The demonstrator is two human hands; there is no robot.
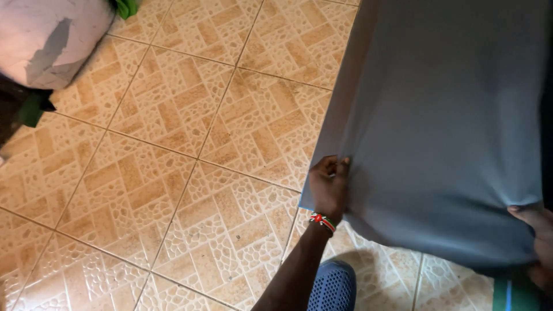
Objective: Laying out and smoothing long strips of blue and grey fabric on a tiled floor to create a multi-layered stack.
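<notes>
Cloth (pixel 443 103), grey, soft, light: my left hand (pixel 329 184) pinched its edge; right hand (pixel 536 242) gripped the lower hem.

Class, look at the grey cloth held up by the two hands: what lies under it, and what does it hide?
Under the grey cloth the patterned floor tiles run out of sight. A blue perforated shoe shows below its lower edge. The left hand and right hand grip it. Whatever lies behind it is covered.
</notes>
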